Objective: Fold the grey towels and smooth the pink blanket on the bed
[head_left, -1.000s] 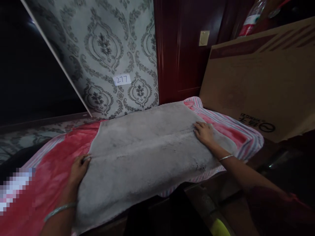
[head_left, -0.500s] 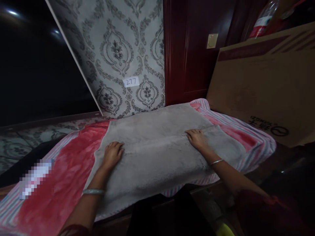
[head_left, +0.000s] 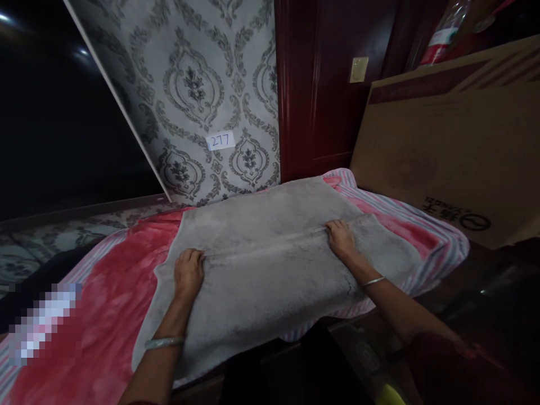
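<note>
A grey plush blanket (head_left: 261,281) lies spread over a red blanket (head_left: 113,281) with a striped border. My left hand (head_left: 188,274) is closed on the grey fabric towards its left side, a bangle on the wrist. On the right part of the same cloth, my right hand (head_left: 341,241) pinches the fabric, fingers pressed together. Between the two hands runs a raised, taut crease. The grey blanket's left edge is wavy, and its near edge hangs down at the front.
A dark television screen (head_left: 63,124) stands at the left. Patterned wallpaper with a paper label (head_left: 220,140) reading 277 and a dark red door (head_left: 324,112) are behind. At the right leans a large cardboard box (head_left: 447,135), with a plastic bottle (head_left: 441,42) above it.
My hands have closed on the grey blanket and moved slightly apart. The crease between them has become sharper, and the left edge has shifted a little left.
</note>
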{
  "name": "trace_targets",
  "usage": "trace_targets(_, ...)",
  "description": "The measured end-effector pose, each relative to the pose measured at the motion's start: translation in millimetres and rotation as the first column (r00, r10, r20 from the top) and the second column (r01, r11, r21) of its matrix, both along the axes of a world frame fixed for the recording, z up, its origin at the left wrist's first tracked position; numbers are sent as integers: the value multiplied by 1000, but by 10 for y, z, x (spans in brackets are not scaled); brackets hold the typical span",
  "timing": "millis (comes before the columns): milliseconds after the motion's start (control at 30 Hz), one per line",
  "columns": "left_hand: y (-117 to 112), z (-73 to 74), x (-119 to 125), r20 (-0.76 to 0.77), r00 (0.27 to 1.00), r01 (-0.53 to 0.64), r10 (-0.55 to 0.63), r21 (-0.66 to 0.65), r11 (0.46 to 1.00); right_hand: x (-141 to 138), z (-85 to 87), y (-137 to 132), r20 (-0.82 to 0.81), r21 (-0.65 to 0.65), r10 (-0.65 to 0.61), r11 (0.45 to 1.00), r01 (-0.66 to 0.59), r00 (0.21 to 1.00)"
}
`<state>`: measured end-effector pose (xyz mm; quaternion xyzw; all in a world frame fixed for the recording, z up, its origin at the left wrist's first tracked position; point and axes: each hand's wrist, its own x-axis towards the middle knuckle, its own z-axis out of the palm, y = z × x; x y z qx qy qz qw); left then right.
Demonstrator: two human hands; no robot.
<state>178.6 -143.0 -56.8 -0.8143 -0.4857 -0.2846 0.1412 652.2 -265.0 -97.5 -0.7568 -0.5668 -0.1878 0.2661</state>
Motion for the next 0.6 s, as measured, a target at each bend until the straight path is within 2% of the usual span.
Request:
trace_targets(167,-7,-5,-29,39,999,-15,12,74,997,14,-1,-27,-3,128,12,992,-11,1000)
trace_targets(433,25,-27,-36,-35,999,-25,25,14,1000,26,-30,-2,-5,85,13,996,-12,1000)
trace_targets(600,30,-30,-25,-89,993,-76,72,-44,996,-11,-5,-4,11,32,-8,999,7,1000)
